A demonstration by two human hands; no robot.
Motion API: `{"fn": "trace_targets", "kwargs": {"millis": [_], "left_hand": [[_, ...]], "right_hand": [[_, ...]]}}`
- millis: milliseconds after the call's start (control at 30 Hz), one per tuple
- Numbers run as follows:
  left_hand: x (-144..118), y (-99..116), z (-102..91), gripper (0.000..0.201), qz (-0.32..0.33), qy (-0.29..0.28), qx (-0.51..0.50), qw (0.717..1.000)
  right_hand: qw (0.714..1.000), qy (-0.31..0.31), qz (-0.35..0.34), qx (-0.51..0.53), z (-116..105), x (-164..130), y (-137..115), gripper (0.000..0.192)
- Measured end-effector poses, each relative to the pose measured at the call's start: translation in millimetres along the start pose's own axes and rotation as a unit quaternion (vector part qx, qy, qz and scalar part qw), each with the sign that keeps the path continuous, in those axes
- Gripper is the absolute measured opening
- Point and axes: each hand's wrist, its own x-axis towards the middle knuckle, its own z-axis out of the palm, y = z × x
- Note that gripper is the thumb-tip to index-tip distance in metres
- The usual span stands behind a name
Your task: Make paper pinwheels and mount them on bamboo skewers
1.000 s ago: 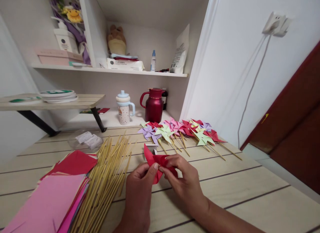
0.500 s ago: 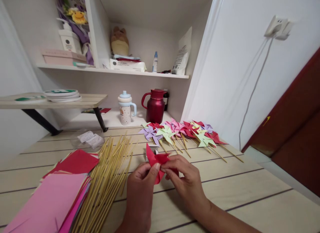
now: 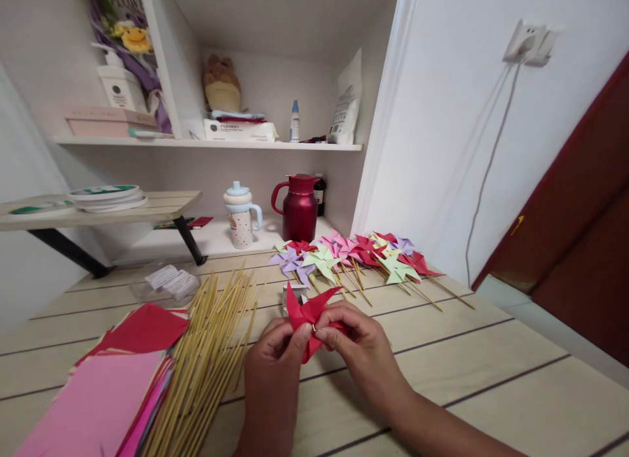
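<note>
Between my hands is a red paper pinwheel, its pointed blades facing up and out. My left hand is closed on its left side, thumb near the centre. My right hand pinches the pinwheel close to the middle from the right. A small shiny metal piece shows at the centre between the thumb tips; it is too small to name surely. Just behind the pinwheel stands a small grey-white box, partly covered by it. Thin wooden sticks lie in a pile left of my left hand.
Finished pinwheels on sticks lie at the table's back. Stacked coloured paper is at front left, with a clear container behind it. A cup and red thermos jug stand at the back. A small raised shelf is left.
The pinwheel's blades now face me more openly, and the metal piece shows at its centre. My right fingers have shifted slightly on the paper. The whole view has moved a little.
</note>
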Motion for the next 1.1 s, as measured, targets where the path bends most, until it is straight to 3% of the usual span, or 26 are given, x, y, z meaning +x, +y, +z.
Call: {"fn": "trace_targets", "kwargs": {"millis": [467, 667, 800, 933, 1100], "left_hand": [[-1, 3, -1.5, 0.017, 0.020, -0.016, 0.033, 0.999], [1, 8, -1.2, 0.015, 0.014, 0.006, 0.035, 0.999], [7, 6, -9.0, 0.017, 0.004, 0.063, 0.063, 0.996], [17, 3, -19.0, 0.017, 0.017, 0.107, 0.092, 0.990], [25, 0, -25.2, 0.018, 0.001, 0.165, 0.115, 0.980]], "right_hand": [[0.998, 0.006, -0.064, -0.023, -7, 5, -1, 0.009], [0.999, 0.006, -0.044, 0.000, -8, 7, 5, 0.007], [1.000, 0.014, -0.009, 0.010, -11, 9, 6, 0.009], [0.997, -0.040, 0.008, -0.061, -12, 10, 10, 0.008], [0.972, -0.169, -0.002, -0.165, -11, 5, 26, 0.026]]}}
